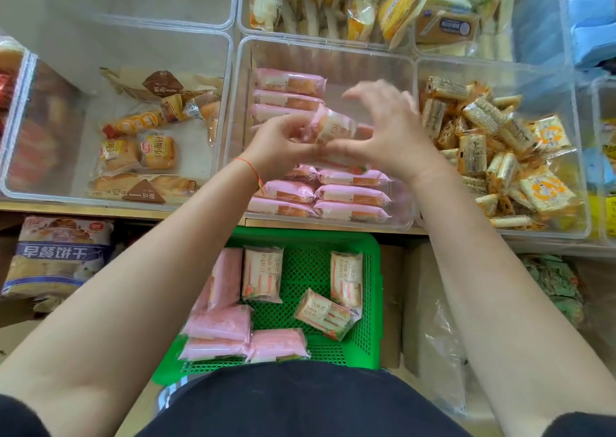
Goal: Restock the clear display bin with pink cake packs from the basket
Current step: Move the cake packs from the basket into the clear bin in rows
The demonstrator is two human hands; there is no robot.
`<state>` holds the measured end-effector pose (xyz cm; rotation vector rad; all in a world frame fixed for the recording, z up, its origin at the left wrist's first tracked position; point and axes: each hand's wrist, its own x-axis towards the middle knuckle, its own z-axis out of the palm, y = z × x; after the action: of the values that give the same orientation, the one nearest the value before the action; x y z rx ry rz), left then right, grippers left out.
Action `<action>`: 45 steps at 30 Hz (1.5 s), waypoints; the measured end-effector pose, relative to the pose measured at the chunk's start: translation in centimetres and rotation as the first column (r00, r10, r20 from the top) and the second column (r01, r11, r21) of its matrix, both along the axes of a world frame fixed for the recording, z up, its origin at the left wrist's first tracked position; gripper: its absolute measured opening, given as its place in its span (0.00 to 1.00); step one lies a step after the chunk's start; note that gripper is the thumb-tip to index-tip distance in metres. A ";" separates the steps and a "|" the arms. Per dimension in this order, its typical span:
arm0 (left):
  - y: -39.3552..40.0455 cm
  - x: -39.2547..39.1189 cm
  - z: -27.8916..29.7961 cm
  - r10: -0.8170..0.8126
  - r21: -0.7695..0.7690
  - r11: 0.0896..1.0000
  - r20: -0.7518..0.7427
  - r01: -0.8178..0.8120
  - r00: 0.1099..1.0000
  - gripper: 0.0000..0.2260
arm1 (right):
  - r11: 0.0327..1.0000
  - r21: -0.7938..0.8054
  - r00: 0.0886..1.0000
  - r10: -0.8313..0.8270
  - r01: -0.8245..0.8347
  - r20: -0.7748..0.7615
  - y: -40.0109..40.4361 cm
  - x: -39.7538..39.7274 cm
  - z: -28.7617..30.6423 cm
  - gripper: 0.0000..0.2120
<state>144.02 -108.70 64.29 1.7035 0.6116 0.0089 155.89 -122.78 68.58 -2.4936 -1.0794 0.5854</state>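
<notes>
The clear display bin [333, 48] sits in the middle of the shelf, with pink cake packs stacked at its back left [289, 85] and along its front [352, 195]. Both hands hover over its centre. My left hand [283, 143] pinches one pink cake pack [333, 126], held tilted above the bin. My right hand [386, 130] has its fingers spread; its thumb and lower fingers touch the same pack from the right. Below the shelf, the green basket [373, 303] holds several more pink packs [263, 273], some face up, some face down.
To the left is a clear bin of bread packs [146, 150]; to the right, a bin of small yellow snack packs [500, 156]. More bins with yellow cakes [366, 3] stand behind. Bagged biscuits [60, 253] lie on the lower shelf at left.
</notes>
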 end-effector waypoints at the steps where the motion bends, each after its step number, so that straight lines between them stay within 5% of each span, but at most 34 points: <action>1: -0.2 0.2 0.1 -0.037 0.046 0.998 0.007 0.037 0.999 0.10 | 0.995 -0.086 0.996 0.051 -0.057 -0.073 0.4 -0.2 0.5 0.27; 4: -0.3 0.6 -0.9 -0.024 0.180 0.983 -0.001 0.024 1.000 0.12 | 0.992 -0.105 0.976 0.045 -0.069 -0.214 1.0 0.0 0.4 0.13; 8: 0.6 0.6 -3.0 0.106 0.433 0.899 -0.076 -0.063 0.991 0.15 | 1.000 0.001 0.998 0.027 -0.027 0.064 1.7 1.3 -0.9 0.09; 11: 1.2 0.2 -4.9 0.002 0.620 0.761 -0.300 0.193 0.954 0.25 | 0.997 0.082 0.963 -0.023 0.001 0.268 2.3 2.2 -2.0 0.09; 14: 0.8 -0.4 -6.3 -0.071 0.646 0.645 -0.483 0.409 0.873 0.28 | 0.997 -0.071 0.929 0.056 -0.032 0.366 2.7 2.6 -3.3 0.13; 18: 0.8 -0.9 -7.4 -0.078 0.665 0.590 -0.516 0.457 0.853 0.28 | 0.943 -0.332 0.908 0.148 -0.011 0.392 3.7 1.4 -5.1 0.09; 21: 0.9 -1.0 -7.6 -0.083 0.665 0.582 -0.524 0.468 0.847 0.28 | 0.915 -0.403 0.949 0.151 -0.027 0.278 3.9 0.9 -7.4 0.08; 28: 1.1 -0.8 -7.4 -0.089 0.643 0.589 -0.550 0.489 0.831 0.28 | 0.869 -0.492 0.996 0.007 -0.048 -0.085 3.1 2.4 -9.8 0.23; 30: 1.0 -0.6 -6.9 -0.085 0.625 0.605 -0.566 0.494 0.820 0.28 | 0.911 -0.409 0.997 0.018 -0.047 -0.075 3.1 1.6 -9.1 0.22; 33: 0.4 -0.8 -5.0 -0.036 0.640 0.632 -0.538 0.437 0.842 0.21 | 0.995 -0.084 0.998 -0.056 0.056 0.004 1.6 -0.9 -7.8 0.15; 35: -0.3 -1.4 -3.1 0.046 0.676 0.698 -0.373 0.238 0.927 0.11 | 0.985 0.043 0.971 -0.157 0.167 -0.180 0.1 -3.4 -6.1 0.10; 37: -1.2 -2.6 -1.0 0.058 0.507 0.858 -0.259 0.084 0.964 0.13 | 0.988 -0.022 0.910 -0.148 0.151 -0.387 -1.5 -5.5 -4.7 0.12; 39: -2.6 -4.0 0.8 -0.078 0.175 0.975 -0.319 0.140 0.945 0.14 | 0.991 -0.111 0.873 -0.119 0.075 -0.472 -3.0 -6.9 -3.4 0.14; 42: -5.1 -6.3 0.3 -0.383 -0.153 0.923 -0.451 0.353 0.806 0.11 | 0.987 -0.043 0.891 -0.158 0.155 -0.425 -3.8 -7.5 -1.9 0.13; 45: -6.8 -8.8 -2.9 -0.452 -0.250 0.891 -0.544 0.378 0.707 0.11 | 0.988 -0.069 0.913 -0.151 0.135 -0.379 -4.3 -8.2 -2.0 0.14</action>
<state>135.22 -115.54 61.36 1.6848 0.6433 -0.9073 147.73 -127.09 66.54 -2.3283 -0.7352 1.0075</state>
